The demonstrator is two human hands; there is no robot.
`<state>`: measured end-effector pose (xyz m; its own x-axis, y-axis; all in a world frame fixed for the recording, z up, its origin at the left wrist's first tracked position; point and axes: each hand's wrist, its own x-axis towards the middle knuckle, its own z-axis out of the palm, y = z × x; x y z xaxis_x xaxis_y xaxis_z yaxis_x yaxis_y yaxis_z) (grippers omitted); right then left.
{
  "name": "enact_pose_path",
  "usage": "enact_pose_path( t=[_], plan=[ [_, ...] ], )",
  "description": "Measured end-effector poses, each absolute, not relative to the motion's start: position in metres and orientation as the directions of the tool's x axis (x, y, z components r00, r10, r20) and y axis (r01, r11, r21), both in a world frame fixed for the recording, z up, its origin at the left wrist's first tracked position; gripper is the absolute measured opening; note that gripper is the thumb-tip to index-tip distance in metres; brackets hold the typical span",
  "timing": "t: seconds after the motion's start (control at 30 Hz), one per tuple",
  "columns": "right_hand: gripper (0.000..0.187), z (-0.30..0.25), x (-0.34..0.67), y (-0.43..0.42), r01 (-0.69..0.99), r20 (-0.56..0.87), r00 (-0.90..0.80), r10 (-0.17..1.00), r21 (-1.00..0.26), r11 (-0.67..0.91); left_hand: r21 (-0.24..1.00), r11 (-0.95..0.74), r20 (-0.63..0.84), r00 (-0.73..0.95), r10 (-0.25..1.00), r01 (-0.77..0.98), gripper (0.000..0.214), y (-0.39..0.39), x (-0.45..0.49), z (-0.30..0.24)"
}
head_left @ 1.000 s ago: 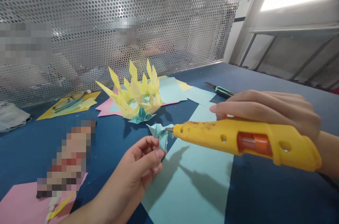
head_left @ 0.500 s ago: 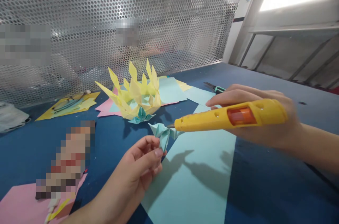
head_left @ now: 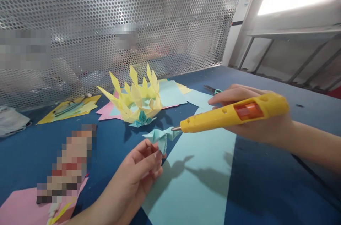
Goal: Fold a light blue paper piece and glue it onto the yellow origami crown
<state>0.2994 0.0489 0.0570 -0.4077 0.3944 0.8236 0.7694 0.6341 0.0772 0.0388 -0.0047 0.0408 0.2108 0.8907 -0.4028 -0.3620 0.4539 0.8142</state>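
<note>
My left hand (head_left: pixel 138 171) pinches a small folded teal paper piece (head_left: pixel 160 136) and holds it up above the blue table. My right hand (head_left: pixel 255 118) grips a yellow glue gun (head_left: pixel 231 116) with an orange window. Its metal nozzle points left and touches the right side of the teal piece. A spiky yellow and teal folded paper flower (head_left: pixel 137 99) stands on the table just behind them.
A long light-teal paper sheet (head_left: pixel 194 179) lies under the hands. Pink (head_left: pixel 18 207), teal and yellow sheets lie around the flower. Scissors (head_left: pixel 213 90) lie behind my right hand. A perforated metal screen (head_left: pixel 119 15) closes the far side of the blue table (head_left: pixel 266 196).
The right hand has swung the glue gun farther away and tilted its rear up, bringing the nozzle onto the teal piece. The left hand has kept its pinch almost still.
</note>
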Motion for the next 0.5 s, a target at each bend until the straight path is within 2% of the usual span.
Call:
enact_pose_path(
  t=[0.13, 0.27, 0.33, 0.4, 0.5],
  plan=[
    [0.011, 0.059, 0.305, 0.053, 0.831, 0.830, -0.319, 0.458, 0.012, 0.556, 0.816, 0.439, -0.386, 0.210, 0.898, -0.377, 0.025, -0.005, 0.039, 0.038],
    [0.022, 0.067, 0.316, 0.069, 0.932, 0.736, -0.123, 0.666, -0.145, 0.332, 0.820, 0.438, -0.382, 0.216, 0.898, -0.368, 0.028, -0.004, 0.039, 0.036],
    [0.021, 0.072, 0.327, 0.080, 0.961, 0.621, 0.014, 0.784, -0.226, 0.162, 0.828, 0.430, -0.379, 0.206, 0.902, -0.361, 0.029, -0.004, 0.040, 0.038],
    [0.031, 0.078, 0.341, 0.090, 0.954, 0.470, 0.161, 0.868, -0.298, -0.016, 0.838, 0.419, -0.374, 0.192, 0.907, -0.350, 0.031, -0.006, 0.042, 0.042],
    [0.032, 0.085, 0.364, 0.101, 0.894, 0.211, 0.350, 0.913, -0.366, -0.258, 0.867, 0.393, -0.363, 0.152, 0.919, -0.307, 0.031, -0.012, 0.044, 0.049]
  ],
)
